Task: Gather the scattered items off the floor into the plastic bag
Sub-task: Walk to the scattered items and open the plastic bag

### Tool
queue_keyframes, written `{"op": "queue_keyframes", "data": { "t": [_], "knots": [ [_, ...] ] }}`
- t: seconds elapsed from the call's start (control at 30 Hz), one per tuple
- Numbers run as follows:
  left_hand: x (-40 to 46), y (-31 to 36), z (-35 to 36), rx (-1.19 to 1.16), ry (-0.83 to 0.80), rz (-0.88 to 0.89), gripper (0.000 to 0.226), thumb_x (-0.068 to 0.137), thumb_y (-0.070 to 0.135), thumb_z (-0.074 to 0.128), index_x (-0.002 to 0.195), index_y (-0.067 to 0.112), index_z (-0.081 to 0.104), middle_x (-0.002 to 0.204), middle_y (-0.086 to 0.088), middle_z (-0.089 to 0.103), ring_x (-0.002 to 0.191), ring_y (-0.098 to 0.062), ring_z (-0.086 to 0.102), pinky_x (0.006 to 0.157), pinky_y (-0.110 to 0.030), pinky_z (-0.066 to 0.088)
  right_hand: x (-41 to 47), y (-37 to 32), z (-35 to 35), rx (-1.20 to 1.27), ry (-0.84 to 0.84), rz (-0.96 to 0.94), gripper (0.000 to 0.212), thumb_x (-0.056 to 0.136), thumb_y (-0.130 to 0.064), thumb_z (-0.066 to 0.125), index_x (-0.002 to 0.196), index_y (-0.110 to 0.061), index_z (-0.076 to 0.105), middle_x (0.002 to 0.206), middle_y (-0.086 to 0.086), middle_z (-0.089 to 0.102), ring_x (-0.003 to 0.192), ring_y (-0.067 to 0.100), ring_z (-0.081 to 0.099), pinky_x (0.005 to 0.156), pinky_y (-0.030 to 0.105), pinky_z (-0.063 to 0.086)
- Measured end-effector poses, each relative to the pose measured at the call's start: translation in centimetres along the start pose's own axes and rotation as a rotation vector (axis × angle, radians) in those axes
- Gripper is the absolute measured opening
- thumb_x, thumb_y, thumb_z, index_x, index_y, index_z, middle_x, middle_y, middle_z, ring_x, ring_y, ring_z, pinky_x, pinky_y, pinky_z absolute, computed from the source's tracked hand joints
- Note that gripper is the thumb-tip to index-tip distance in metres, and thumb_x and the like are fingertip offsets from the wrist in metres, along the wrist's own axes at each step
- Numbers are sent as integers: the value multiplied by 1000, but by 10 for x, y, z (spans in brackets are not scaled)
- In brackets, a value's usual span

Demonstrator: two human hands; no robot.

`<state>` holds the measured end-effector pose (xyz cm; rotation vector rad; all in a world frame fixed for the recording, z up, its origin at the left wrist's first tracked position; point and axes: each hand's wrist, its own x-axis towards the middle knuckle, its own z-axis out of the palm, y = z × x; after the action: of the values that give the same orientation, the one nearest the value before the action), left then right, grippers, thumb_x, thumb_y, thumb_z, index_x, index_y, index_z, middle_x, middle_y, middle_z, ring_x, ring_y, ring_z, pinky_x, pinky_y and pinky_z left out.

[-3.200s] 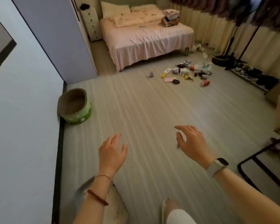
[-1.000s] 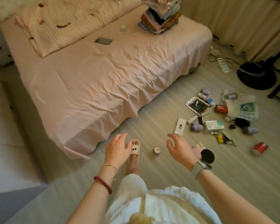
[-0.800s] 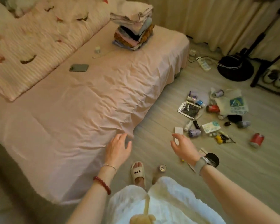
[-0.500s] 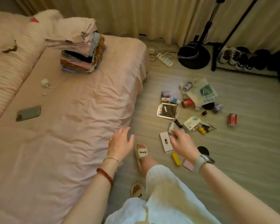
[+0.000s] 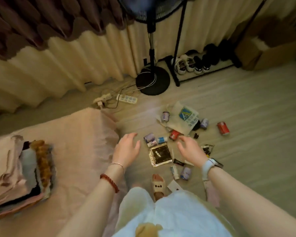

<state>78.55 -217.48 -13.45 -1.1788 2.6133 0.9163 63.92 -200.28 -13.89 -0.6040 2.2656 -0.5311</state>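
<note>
Both hands held empty above items scattered on the floor.

The left hand (image 5: 127, 147) and right hand (image 5: 190, 149) are seen with fingers loosely spread, nothing grasped, either side of a dark foil packet (image 5: 160, 155) beside the bed corner (image 5: 99, 120). The plastic bag (image 5: 183, 118) lies flat farther out, near the fan base (image 5: 152, 81), with a red can (image 5: 222, 128) and small bottles around it.

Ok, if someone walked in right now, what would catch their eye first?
Probably the small items scattered on the floor beside the bed, around a dark foil packet. Both hands, left and right, hover open above them, and the white plastic bag lies flat just beyond.
</note>
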Motion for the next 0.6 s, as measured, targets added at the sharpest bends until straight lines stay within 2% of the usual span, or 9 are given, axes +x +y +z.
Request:
{"op": "queue_keyframes", "data": {
  "t": [0.17,0.33,0.47,0.6],
  "knots": [
    [119,54,-25,83,-165,245,41,93,27,46,131,12,44,131,-8,50,122,-21,45,101,-32,35,58,-8,-40,182,142,171,39,95,-24,40,130,-9,44,130,13,52,120,25,48,99,35,39],
    [248,108,-24,261,-364,494,40,94,29,43,132,14,43,130,-10,50,118,-24,48,96,-31,38,117,-8,-51,380,311,423,38,95,-26,40,130,-12,44,132,14,50,120,29,47,101,39,40],
    [338,158,-30,376,-522,714,40,94,27,44,132,16,44,133,-7,47,117,-24,49,96,-30,37,169,-34,-52,592,468,626,39,95,-24,39,131,-10,45,131,15,52,119,29,49,101,39,40],
    [402,194,-33,470,-594,946,38,92,22,47,129,12,48,130,-9,50,113,-25,52,94,-32,40,211,-64,-49,833,612,773,37,94,-18,42,129,-5,46,129,16,54,117,29,52,99,34,40]
  ]
}}
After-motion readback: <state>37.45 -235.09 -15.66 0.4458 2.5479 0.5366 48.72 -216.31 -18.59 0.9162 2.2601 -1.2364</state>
